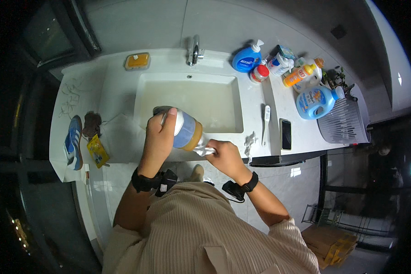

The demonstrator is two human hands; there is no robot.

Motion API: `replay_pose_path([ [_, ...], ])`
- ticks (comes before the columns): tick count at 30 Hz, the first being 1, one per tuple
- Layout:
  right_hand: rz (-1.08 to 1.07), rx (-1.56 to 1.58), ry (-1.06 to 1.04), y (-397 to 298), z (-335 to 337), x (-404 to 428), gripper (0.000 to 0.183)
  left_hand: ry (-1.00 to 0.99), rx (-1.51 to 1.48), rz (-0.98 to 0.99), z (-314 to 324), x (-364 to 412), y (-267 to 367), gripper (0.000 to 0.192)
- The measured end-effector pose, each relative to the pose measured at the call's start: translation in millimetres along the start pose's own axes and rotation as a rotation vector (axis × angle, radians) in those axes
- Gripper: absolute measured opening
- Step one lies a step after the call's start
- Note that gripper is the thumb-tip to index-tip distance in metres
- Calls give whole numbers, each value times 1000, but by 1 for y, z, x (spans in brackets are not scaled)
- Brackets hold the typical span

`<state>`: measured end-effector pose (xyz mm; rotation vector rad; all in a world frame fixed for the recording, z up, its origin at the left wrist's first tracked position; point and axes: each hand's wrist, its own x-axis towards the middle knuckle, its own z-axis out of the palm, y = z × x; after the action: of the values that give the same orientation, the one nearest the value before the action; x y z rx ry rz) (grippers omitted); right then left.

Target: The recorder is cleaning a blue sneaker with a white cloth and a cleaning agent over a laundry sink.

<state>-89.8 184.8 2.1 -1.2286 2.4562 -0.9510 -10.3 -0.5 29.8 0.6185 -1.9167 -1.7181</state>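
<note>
My left hand (161, 133) grips a blue sneaker (185, 130) with a tan sole edge, held tilted over the front rim of the sink (239, 102). Pinched in my right hand (224, 154) is a crumpled white tissue (203, 148), which meets the tan edge of the sneaker. Cloudy liquid appears to fill the sink below. Another blue sneaker (74, 142) with white stripes lies on the left end of the counter. Beside it are a dark brown cloth-like bundle (92, 124) and a yellow packet (98, 150).
A faucet (194, 51) stands behind the sink, with a soap box (137, 61) to its left. Loose laces (70, 97) lie at left. Rightward are a crumpled tissue (249, 144), white brush (266, 125), phone (285, 134), blue pump bottle (247, 59), softener bottle (316, 102) and ribbed basket (342, 120).
</note>
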Motion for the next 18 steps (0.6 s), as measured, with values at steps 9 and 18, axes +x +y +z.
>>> replay_pose_path([
  [9,-227,548,83,-48,-39,-4,20,-132,103,115,8,-7,25,33],
  [18,-462,64,202,-65,-28,10,25,-155,46,104,18,-9,18,40],
])
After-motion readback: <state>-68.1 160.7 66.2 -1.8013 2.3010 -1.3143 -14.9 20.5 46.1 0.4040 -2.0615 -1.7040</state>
